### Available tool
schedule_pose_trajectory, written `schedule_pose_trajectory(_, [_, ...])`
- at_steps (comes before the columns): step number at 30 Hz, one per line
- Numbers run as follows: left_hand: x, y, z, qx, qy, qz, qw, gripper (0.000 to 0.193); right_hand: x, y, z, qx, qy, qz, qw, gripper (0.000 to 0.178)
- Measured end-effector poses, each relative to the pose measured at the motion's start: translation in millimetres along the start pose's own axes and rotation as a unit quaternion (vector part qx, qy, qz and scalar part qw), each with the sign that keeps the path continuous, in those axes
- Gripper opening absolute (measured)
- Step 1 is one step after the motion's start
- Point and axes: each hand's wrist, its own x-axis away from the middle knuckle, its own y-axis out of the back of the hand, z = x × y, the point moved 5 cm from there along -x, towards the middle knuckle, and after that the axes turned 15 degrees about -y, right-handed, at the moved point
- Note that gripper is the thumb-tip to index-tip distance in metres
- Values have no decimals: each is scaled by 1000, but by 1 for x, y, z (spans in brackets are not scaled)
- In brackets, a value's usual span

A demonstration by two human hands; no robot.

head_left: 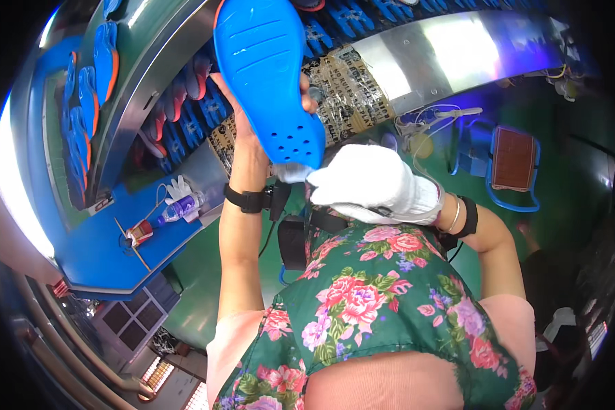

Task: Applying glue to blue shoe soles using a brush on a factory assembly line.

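Holding the blue insole edgewise in our left hand, gloved right hand curled, hold unclear, we judge it light, bendy, best gripped mid-sides.

Blue shoe insole is gripped by bare left hand | white-gloved right hand is held just beside its perforated end | green floral apron is worn | plastic bottle and white work glove are laid on blue table at left
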Motion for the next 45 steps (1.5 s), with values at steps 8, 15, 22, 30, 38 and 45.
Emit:
schedule_pose_trajectory(8, [-4, 15, 5, 91, 127, 88, 984, 126, -7, 1, -4, 59, 53, 36, 996, 27])
schedule_pose_trajectory(15, [-6, 25, 5, 39, 190, 49, 980, 117, -26, 10, -23, -120, -28, 59, 991, 16])
schedule_pose_trajectory(22, [5, 36, 13, 62, 148, -5, 987, 111, -23, 29, -49, -337, -309, -22, 889, 17])
schedule_pose_trajectory(30, [24, 32, 59, 60, 25, -148, 987, 64, -41, 67, -57, -153, -225, -138, 952, 19])
schedule_pose_trajectory(38, [76, 83, 72, 150, 98, -220, 959, 57, -23, 54, -58, -124, -186, -46, 974, 14])
schedule_pose_trajectory(45, [69, 28, 53, 100, -17, -208, 973, 101, -26, 60, -23, -12, -72, -101, 992, 19])
